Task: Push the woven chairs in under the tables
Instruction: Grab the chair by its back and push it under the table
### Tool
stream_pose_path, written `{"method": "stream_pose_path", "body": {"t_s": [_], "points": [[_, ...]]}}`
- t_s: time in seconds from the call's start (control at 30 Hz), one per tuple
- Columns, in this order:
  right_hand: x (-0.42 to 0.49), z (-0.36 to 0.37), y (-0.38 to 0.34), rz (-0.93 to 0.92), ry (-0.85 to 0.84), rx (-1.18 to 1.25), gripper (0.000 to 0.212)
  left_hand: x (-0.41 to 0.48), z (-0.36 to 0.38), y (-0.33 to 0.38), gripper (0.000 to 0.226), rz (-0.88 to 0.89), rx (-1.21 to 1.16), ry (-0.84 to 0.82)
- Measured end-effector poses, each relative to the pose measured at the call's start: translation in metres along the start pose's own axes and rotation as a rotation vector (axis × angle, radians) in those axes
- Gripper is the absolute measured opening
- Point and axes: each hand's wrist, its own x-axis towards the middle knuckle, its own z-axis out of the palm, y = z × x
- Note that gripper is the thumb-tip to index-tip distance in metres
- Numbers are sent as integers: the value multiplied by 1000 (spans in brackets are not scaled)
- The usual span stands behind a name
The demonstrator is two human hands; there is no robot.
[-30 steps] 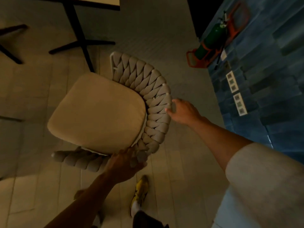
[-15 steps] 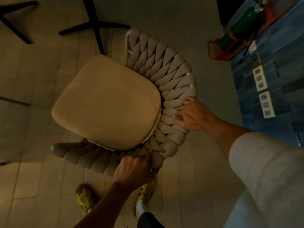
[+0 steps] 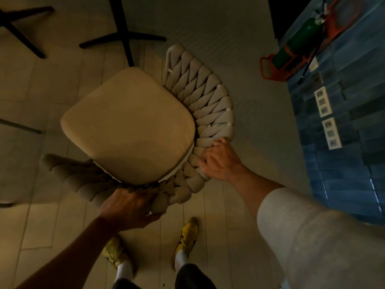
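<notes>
Woven chair (image 3: 129, 126): left hand (image 3: 129, 209) fingers curled round back rim, right hand (image 3: 220, 161) fingers gripping weave; both arms reach forward.

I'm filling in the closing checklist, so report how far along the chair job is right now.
Done: the left hand and right hand both grip the braided back of the woven chair. In hand: the chair faces the black table base, seat front close to one foot. Left: pushing it in; the tabletop is out of view, so how far under it sits cannot be told.
</notes>
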Motion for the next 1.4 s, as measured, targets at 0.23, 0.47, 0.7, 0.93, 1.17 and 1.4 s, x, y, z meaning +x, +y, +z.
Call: {"method": "stream_pose_path", "body": {"t_s": [0.23,0.47,0.7,0.93,1.17,1.4], "points": [[-19,-13,-104,98,24,98,71,-60,-26,-70,60,-46,94,-168],[-13,-23,-155,78,-22,180,48,-99,-30,-64,67,-286,-61,-39],[48,-42,-92,315,240,137,49,-113,-22,-34,63,-613,-385,403],[70,-22,-63,651,292,364,86,-62,-13,-22,87,-1607,-989,1023],[72,-19,-69,872,241,422,73,-44,-9,-29,72,-1835,-780,1083],[45,-16,-110,945,239,484,67,-73,-21,-62,71,-1820,-767,905]]}}
